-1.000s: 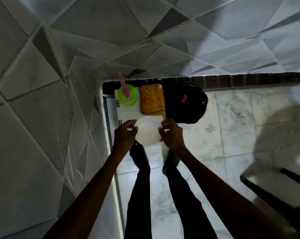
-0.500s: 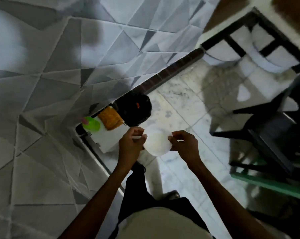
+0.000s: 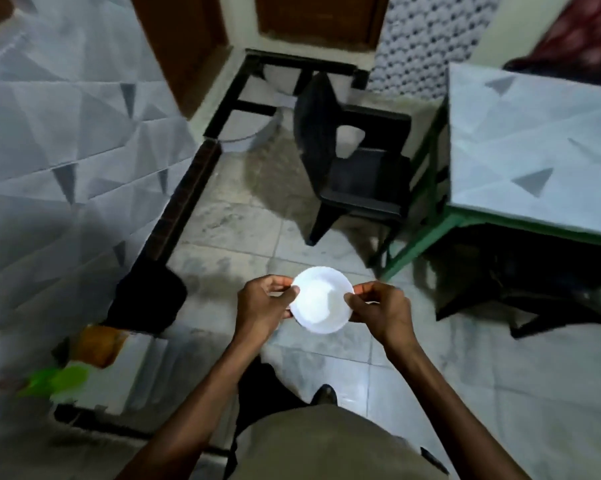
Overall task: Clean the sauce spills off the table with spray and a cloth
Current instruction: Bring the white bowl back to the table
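Left hand (image 3: pixel 257 310): fingers pinch small round white bowl (image 3: pixel 321 299) at left rim.
Right hand (image 3: pixel 384 311): fingers pinch its right rim.
White tray (image 3: pixel 136 372): holds orange cloth (image 3: pixel 98 344), well apart from fingers.

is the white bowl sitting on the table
No, the left hand and right hand hold the small round white bowl by its rim, apart from the grey-topped table.

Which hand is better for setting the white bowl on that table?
Probably the right. The right hand pinches the rim of the white bowl on the side nearer the table; the left hand holds the far rim.
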